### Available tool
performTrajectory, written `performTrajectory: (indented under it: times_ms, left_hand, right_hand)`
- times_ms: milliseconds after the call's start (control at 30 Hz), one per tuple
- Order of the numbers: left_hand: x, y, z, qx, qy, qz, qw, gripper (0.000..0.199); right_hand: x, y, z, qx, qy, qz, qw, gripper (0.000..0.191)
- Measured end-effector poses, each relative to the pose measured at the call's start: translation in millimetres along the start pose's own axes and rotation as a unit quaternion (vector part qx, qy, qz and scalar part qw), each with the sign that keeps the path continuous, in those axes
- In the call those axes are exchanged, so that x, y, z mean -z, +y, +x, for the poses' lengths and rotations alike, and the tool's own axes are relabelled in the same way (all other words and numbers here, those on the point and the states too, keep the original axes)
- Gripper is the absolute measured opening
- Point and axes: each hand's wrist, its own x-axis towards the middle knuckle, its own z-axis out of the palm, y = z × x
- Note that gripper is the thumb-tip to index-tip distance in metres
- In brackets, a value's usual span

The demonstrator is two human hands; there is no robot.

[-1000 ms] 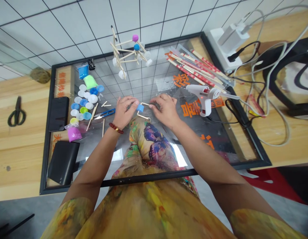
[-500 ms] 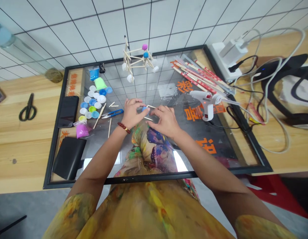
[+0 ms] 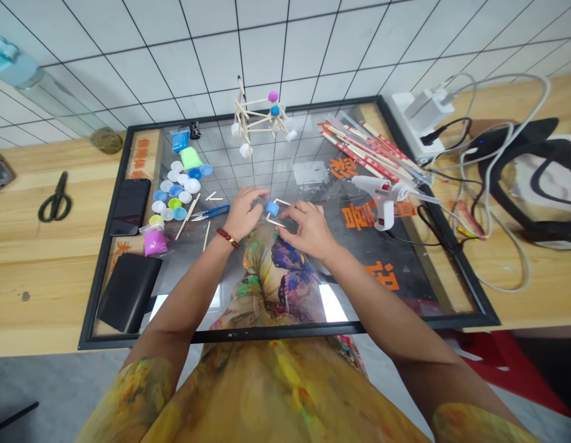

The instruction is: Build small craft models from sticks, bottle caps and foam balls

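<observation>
A small blue lump (image 3: 271, 208) with short wooden sticks (image 3: 275, 222) at its right side lies on the glass panel between my hands. My left hand (image 3: 245, 213), a beaded bracelet at its wrist, is just left of the lump, thumb and fingers apart with nothing between them. On the other side, my right hand (image 3: 308, 226) is spread beside the stick ends, holding nothing that shows. Behind them stands a stick frame (image 3: 260, 117) with white, pink and blue lumps at its joints. Blue-handled snips (image 3: 212, 213) lie left of my left hand.
Several small round tubs (image 3: 175, 203), a pink bag (image 3: 155, 242), a phone (image 3: 130, 207) and a black wallet (image 3: 130, 291) are at the left. At the right are a white glue gun (image 3: 382, 198), wrapped chopsticks (image 3: 368, 147), a power strip (image 3: 417, 126) and cables.
My fingers have parted from around the blue lump, which now shows more fully between my hands. The whole view has shifted slightly.
</observation>
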Motion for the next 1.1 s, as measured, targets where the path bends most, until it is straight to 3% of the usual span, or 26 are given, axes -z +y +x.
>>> performTrajectory:
  times_ms: [67, 133, 367, 867, 1100]
  left_hand:
    - [-3.0, 7, -1, 0.026, 0.036, 0.039, 0.998, 0.027]
    - [-6.2, 13, -3, 0.037, 0.053, 0.095, 0.993, 0.032]
    - [-14.8, 24, -5, 0.064, 0.063, 0.158, 0.983, 0.022]
    - [-8.5, 25, -1, 0.104, 0.048, 0.095, 0.989, 0.016]
    - [4.4, 13, 5, 0.112, 0.043, -0.028, 0.992, 0.028]
  right_hand:
    - [0, 1, 0, 0.000, 0.003, 0.005, 1.000, 0.023]
    - [-1, 2, 0, 0.004, 0.007, 0.008, 1.000, 0.022]
    - [-2, 6, 0, 0.011, 0.014, 0.028, 0.999, 0.020]
    - [-2, 5, 0, 0.008, 0.013, 0.031, 0.999, 0.020]
    - [-2, 3, 0, 0.012, 0.006, 0.023, 1.000, 0.019]
